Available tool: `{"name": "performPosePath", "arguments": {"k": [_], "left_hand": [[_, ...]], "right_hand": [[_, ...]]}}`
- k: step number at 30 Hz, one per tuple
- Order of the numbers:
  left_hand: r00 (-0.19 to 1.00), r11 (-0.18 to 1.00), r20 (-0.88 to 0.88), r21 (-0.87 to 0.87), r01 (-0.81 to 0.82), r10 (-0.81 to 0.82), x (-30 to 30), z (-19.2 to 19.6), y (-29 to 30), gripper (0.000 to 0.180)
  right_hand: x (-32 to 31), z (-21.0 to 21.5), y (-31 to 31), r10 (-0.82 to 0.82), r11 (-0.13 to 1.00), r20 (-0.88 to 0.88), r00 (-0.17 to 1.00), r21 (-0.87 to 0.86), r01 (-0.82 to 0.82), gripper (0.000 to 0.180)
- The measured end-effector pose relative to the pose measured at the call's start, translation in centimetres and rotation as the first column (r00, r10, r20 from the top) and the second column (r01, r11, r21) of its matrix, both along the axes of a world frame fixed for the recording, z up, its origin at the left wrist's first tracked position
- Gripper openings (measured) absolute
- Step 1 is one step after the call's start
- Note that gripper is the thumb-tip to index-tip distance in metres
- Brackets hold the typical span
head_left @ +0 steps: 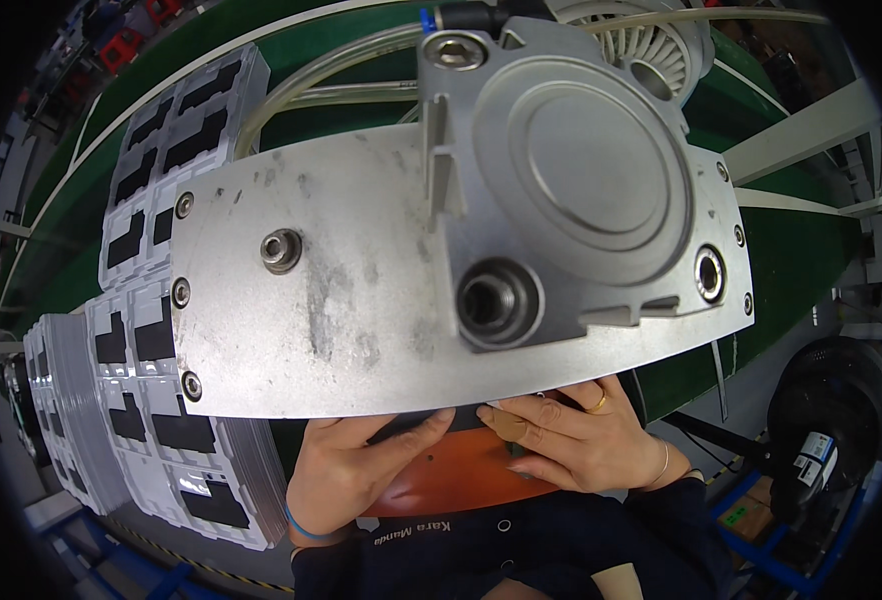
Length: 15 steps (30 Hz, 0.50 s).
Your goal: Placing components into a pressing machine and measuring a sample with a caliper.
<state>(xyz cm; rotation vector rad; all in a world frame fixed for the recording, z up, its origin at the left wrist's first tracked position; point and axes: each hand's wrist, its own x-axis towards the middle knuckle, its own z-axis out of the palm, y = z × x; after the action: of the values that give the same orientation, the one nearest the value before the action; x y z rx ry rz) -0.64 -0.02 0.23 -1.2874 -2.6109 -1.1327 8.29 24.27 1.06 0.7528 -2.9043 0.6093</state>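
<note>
Below the front edge of a metal plate (361, 370), my left hand (346, 475) is closed at the edge of a dark flat piece (401, 424), thumb stretched along it. The plate hides its other fingertips. From the right, my right hand (586, 440) meets the same piece with bent fingers, their tips close together; tan covers show on some of them, and a ring on one. Beneath both hands lies an orange surface (441, 470). Most of the dark piece is hidden, so its kind cannot be told.
A grey metal cylinder block (581, 170) is fixed on the plate, with clear hoses (351, 50) behind. White trays with black pieces (176, 420) stand stacked at left on a green belt (801, 240). A black round machine part (831, 400) stands at right.
</note>
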Motion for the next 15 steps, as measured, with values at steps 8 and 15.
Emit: {"name": "performPosePath", "arguments": {"k": [8, 15], "left_hand": [[0.999, 0.999, 0.006, -0.014, -0.044, 0.044, 0.54, -0.60, -0.05, 0.030], [0.999, 0.999, -0.036, 0.032, 0.008, -0.006, 0.31, -0.28, -0.35, 0.026]], "right_hand": [[0.27, -0.33, -0.19, -0.016, 1.000, 0.014, 1.000, -0.001, 0.016, 0.043], [0.48, -0.31, -0.23, -0.016, 0.999, 0.009, 1.000, -0.048, 0.016, 0.039]]}}
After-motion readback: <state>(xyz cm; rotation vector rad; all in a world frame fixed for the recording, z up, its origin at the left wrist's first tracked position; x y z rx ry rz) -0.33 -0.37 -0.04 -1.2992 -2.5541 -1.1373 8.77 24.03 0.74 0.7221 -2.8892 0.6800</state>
